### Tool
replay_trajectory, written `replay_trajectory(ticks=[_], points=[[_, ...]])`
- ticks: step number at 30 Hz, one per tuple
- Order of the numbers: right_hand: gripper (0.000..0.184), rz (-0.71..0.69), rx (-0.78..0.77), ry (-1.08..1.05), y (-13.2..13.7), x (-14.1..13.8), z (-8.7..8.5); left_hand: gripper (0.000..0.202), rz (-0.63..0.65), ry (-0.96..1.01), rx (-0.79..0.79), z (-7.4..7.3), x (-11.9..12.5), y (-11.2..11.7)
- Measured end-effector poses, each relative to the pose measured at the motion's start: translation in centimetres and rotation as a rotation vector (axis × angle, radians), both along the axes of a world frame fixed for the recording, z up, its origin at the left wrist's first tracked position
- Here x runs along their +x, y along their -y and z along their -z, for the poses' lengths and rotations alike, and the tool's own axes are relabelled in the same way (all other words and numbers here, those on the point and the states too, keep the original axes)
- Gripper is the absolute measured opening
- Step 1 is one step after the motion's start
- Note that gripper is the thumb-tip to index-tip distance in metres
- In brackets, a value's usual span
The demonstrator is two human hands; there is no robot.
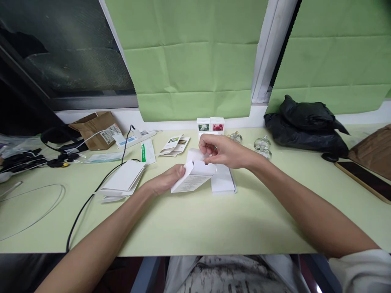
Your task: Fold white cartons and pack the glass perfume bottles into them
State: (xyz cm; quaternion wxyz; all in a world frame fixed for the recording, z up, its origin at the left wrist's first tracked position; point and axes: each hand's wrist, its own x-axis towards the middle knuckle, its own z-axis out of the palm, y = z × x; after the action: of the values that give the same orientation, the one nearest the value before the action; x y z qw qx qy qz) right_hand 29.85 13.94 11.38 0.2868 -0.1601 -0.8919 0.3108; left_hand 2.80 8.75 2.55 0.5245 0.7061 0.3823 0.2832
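Note:
My left hand grips a small white carton from below and from the left, above the pale green table. My right hand is curled over the carton's open top, its fingers pinched on the top flap. A stack of flat white cartons lies just right of the held one. Two small printed boxes stand at the back, by the wall.
A pile of white flat cartons lies to the left, with a black cable running past it. Printed cards, glass ornaments, a black bag, a cardboard parcel and a phone sit around.

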Motion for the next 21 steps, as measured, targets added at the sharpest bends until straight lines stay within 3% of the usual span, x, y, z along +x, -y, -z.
replay_trajectory(ticks=[8, 12, 15, 18, 21], points=[[0.012, -0.027, 0.098, 0.0, 0.1, -0.4, 0.3, 0.097, 0.016, 0.044, -0.071, -0.3, -0.4, -0.2], [0.032, 0.13, 0.1, -0.075, -0.1, -0.3, 0.5, 0.098, 0.01, 0.052, -0.039, -0.6, -0.1, -0.4], [0.053, 0.212, -0.009, -0.062, -0.6, 0.0, 0.8, 0.088, -0.011, 0.071, 0.083, -1.3, 0.4, -0.5], [0.038, 0.059, -0.175, 0.022, -1.1, 0.3, 1.1, 0.08, -0.055, 0.066, 0.227, -2.0, 0.7, -0.6], [0.02, -0.027, -0.27, 0.049, -1.2, 0.3, 1.2, 0.079, -0.067, 0.09, 0.203, -1.9, 0.6, -0.6]])
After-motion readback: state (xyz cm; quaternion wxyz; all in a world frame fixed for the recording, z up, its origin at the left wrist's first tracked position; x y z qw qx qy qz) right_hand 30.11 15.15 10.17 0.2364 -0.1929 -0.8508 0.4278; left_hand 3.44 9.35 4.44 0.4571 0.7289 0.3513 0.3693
